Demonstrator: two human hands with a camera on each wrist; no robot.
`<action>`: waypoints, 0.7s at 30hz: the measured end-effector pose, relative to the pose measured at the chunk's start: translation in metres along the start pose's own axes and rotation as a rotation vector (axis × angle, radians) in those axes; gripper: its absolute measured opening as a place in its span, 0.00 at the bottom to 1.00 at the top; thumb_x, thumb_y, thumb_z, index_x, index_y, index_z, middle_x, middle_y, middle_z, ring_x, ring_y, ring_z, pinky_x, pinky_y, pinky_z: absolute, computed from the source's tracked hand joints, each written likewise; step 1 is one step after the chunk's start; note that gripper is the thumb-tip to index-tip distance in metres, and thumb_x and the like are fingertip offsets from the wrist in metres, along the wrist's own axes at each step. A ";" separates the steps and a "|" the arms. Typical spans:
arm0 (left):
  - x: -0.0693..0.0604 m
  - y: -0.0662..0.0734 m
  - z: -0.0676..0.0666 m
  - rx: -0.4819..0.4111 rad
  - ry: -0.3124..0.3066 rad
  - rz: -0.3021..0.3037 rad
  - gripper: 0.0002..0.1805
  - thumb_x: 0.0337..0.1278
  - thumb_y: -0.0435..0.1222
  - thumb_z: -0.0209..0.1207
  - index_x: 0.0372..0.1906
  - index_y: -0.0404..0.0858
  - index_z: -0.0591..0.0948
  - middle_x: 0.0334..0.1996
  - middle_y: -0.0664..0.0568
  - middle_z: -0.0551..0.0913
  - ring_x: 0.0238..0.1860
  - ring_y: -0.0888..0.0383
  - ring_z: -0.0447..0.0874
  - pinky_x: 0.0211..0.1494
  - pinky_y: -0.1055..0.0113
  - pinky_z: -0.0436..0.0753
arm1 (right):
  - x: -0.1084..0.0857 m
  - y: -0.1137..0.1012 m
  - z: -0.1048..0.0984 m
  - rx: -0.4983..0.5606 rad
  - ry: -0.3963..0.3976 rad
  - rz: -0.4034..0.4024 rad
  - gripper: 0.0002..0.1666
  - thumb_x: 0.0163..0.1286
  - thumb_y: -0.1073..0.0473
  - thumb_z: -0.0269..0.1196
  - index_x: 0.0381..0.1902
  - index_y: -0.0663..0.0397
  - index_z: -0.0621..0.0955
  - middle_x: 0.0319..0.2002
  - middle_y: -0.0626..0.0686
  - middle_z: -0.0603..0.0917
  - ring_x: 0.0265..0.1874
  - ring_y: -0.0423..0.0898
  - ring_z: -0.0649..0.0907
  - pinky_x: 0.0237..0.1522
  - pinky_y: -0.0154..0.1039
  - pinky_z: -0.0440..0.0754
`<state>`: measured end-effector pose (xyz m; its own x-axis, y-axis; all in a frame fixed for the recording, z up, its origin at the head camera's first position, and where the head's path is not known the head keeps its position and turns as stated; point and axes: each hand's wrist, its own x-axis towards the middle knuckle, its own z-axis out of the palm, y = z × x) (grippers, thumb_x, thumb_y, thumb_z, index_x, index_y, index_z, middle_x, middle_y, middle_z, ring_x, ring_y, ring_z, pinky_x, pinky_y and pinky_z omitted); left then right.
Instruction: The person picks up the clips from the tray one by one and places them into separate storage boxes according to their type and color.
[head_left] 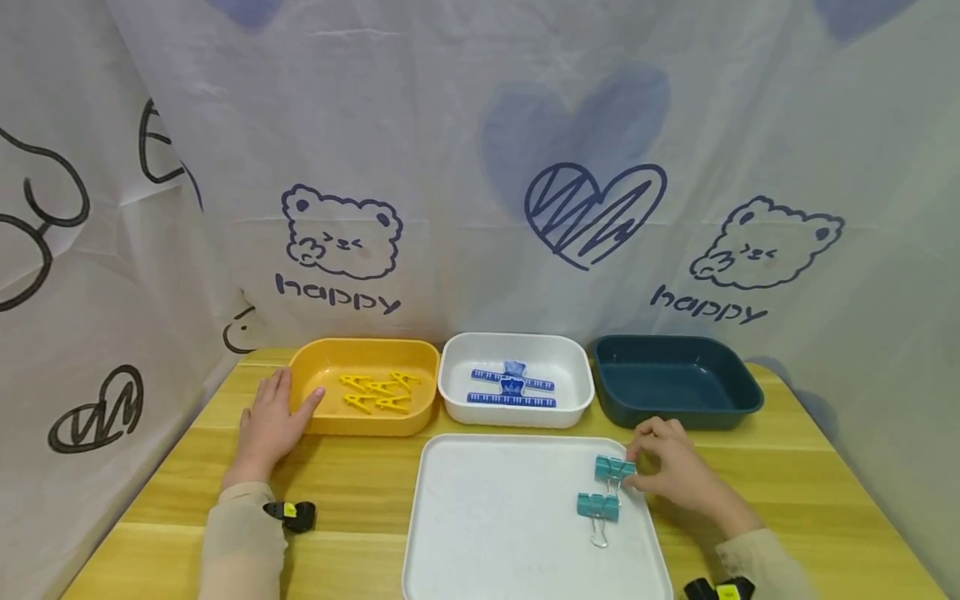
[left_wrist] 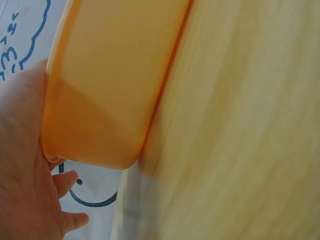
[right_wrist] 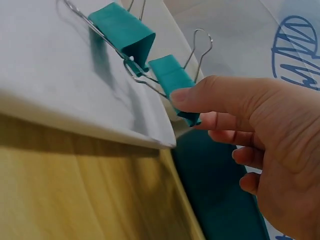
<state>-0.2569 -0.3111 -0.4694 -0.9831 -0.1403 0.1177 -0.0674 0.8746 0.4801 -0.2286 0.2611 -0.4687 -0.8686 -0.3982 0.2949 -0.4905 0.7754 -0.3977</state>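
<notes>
In the head view my right hand pinches a teal binder clip between thumb and fingers at the right side of the white tray. The right wrist view shows the thumb on that clip's end, its wire handles spread out. Just nearer to me, a second teal binder clip lies on the tray. My left hand rests at the left corner of the yellow container, thumb over its rim and fingers along its outer side. Several yellow clothespin-like clips lie inside.
A white container in the middle holds two blue ruler-like clips. At the right stands a dark teal container. The three containers line up along the back of the wooden table, before a printed curtain.
</notes>
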 end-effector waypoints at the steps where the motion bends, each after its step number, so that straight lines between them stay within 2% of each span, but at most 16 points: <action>1: 0.000 0.000 0.000 0.000 0.000 0.001 0.53 0.66 0.68 0.34 0.77 0.30 0.41 0.76 0.30 0.42 0.76 0.29 0.37 0.68 0.24 0.42 | 0.000 0.001 -0.002 -0.005 0.021 -0.002 0.15 0.45 0.57 0.78 0.25 0.39 0.80 0.41 0.47 0.75 0.42 0.46 0.65 0.42 0.42 0.66; 9: 0.000 0.002 -0.002 -0.008 -0.005 -0.001 0.53 0.66 0.68 0.35 0.76 0.29 0.40 0.76 0.30 0.41 0.76 0.29 0.36 0.68 0.24 0.42 | -0.004 0.008 -0.018 -0.017 0.145 -0.014 0.13 0.47 0.61 0.77 0.27 0.43 0.82 0.41 0.50 0.75 0.41 0.48 0.65 0.40 0.43 0.63; 21: 0.001 0.000 0.000 -0.006 -0.013 -0.011 0.54 0.66 0.68 0.35 0.77 0.29 0.40 0.76 0.30 0.41 0.76 0.29 0.36 0.68 0.24 0.42 | -0.004 0.011 -0.018 -0.055 0.196 -0.029 0.15 0.45 0.60 0.78 0.27 0.46 0.81 0.39 0.49 0.75 0.40 0.48 0.66 0.40 0.43 0.63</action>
<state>-0.2580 -0.3112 -0.4688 -0.9845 -0.1440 0.1005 -0.0776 0.8703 0.4863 -0.2295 0.2802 -0.4587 -0.8213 -0.3219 0.4710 -0.5059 0.7925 -0.3405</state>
